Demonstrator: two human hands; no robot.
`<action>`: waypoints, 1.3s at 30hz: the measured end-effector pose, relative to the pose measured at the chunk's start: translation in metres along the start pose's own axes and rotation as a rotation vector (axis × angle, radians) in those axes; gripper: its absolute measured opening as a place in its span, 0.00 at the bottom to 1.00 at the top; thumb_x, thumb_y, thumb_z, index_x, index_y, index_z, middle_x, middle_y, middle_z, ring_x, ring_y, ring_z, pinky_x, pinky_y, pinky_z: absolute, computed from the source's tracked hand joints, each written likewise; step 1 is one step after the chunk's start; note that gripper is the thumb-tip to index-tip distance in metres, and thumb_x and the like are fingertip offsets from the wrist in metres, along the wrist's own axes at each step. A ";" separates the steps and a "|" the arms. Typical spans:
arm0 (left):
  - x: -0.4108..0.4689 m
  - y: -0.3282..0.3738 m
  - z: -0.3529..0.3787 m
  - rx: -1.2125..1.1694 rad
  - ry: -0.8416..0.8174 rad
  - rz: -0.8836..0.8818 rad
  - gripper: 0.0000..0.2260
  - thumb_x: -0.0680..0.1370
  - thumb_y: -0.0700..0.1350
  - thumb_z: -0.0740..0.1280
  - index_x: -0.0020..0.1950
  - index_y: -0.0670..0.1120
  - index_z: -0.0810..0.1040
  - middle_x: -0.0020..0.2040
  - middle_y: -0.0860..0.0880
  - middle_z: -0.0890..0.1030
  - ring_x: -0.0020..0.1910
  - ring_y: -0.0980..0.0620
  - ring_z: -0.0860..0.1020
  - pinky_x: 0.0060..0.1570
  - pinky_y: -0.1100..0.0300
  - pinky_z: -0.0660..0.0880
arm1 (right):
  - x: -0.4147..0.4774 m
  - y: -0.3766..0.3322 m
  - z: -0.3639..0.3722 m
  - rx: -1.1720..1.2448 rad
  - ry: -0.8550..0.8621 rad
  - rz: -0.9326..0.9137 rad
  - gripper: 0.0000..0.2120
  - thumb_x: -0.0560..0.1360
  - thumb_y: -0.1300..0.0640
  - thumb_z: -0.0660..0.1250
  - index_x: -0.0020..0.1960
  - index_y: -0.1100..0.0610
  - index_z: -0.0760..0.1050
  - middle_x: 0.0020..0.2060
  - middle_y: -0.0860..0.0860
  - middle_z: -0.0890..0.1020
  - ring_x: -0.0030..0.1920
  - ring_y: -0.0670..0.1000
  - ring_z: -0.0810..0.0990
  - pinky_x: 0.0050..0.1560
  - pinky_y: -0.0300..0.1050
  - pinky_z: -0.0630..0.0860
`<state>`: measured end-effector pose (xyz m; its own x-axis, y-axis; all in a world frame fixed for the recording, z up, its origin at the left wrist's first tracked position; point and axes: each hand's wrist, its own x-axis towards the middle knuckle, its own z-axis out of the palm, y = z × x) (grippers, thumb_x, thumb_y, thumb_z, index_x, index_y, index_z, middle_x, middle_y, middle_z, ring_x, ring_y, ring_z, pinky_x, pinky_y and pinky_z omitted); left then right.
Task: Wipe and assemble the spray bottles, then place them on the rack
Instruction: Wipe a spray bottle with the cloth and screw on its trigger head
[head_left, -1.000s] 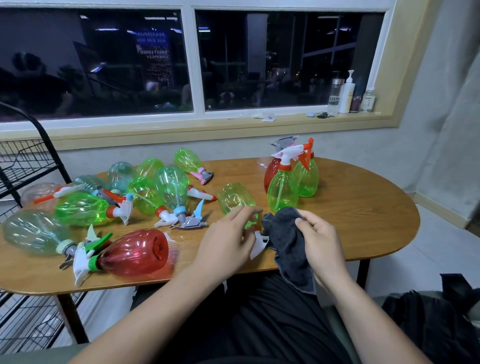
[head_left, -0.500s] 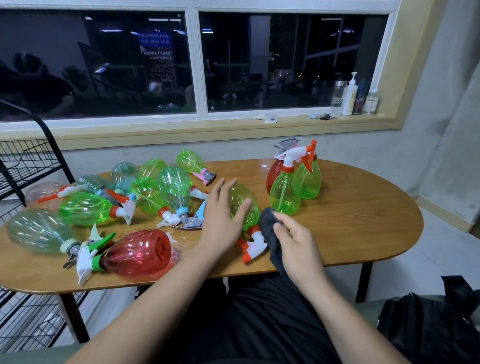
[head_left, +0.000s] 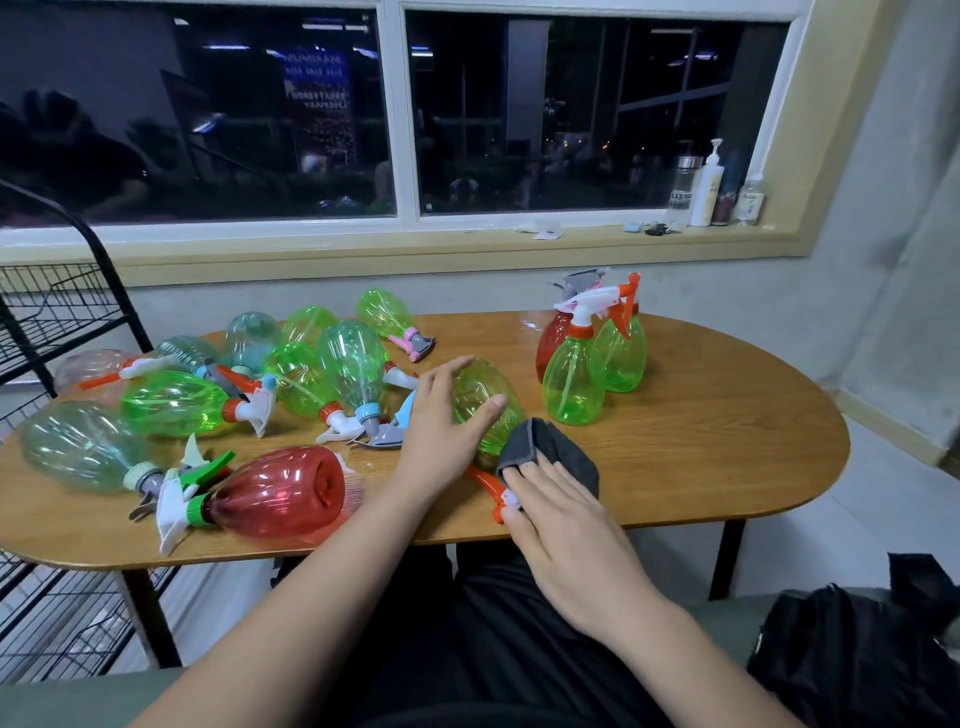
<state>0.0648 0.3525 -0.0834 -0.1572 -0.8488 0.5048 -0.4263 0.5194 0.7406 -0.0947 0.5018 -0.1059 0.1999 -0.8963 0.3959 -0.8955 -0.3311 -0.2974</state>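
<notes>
A green spray bottle (head_left: 491, 376) with an orange trigger head (head_left: 487, 486) lies on its side near the front of the wooden table (head_left: 727, 488). My left hand (head_left: 441, 426) rests on its left side, with straight fingers along the body and the thumb laid across it. My right hand (head_left: 561, 519) lies flat on a dark grey cloth (head_left: 563, 449), pressing it against the bottle's neck end and the table. Three assembled bottles stand upright behind: two green (head_left: 574, 384) (head_left: 623, 358) and one red (head_left: 551, 343). The black wire rack (head_left: 52, 312) stands at the left.
Several green, clear and red bottles lie heaped on the table's left half, with a red one (head_left: 275, 491) nearest the front edge. A black bag (head_left: 857, 649) sits at the lower right. Toiletry bottles (head_left: 706, 187) stand on the window sill.
My right hand moved from holding the cloth off the table edge to pressing it flat beside the bottle. My left hand shifted up from the trigger end onto the bottle's body.
</notes>
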 end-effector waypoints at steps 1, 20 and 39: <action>0.000 0.000 0.000 -0.014 0.003 -0.009 0.28 0.79 0.61 0.73 0.76 0.58 0.70 0.72 0.57 0.70 0.69 0.63 0.70 0.68 0.62 0.67 | -0.004 0.001 0.002 -0.035 -0.002 -0.006 0.26 0.90 0.43 0.46 0.84 0.51 0.61 0.82 0.43 0.63 0.84 0.43 0.51 0.85 0.45 0.47; 0.001 0.000 -0.003 -0.041 0.006 -0.021 0.28 0.77 0.59 0.76 0.75 0.58 0.71 0.70 0.57 0.72 0.68 0.64 0.71 0.64 0.68 0.66 | 0.005 -0.015 0.015 -0.103 -0.046 -0.161 0.25 0.89 0.47 0.50 0.83 0.54 0.62 0.80 0.47 0.69 0.83 0.48 0.61 0.85 0.46 0.51; -0.004 0.007 -0.006 -0.005 0.023 -0.045 0.29 0.77 0.62 0.75 0.75 0.59 0.71 0.70 0.59 0.72 0.66 0.63 0.71 0.63 0.62 0.68 | -0.009 0.014 -0.016 0.075 0.032 0.043 0.09 0.90 0.48 0.53 0.56 0.45 0.71 0.55 0.38 0.77 0.67 0.40 0.74 0.64 0.46 0.76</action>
<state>0.0681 0.3601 -0.0772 -0.1173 -0.8689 0.4810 -0.4285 0.4812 0.7648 -0.1157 0.5094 -0.1002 0.1480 -0.9005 0.4089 -0.8705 -0.3148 -0.3784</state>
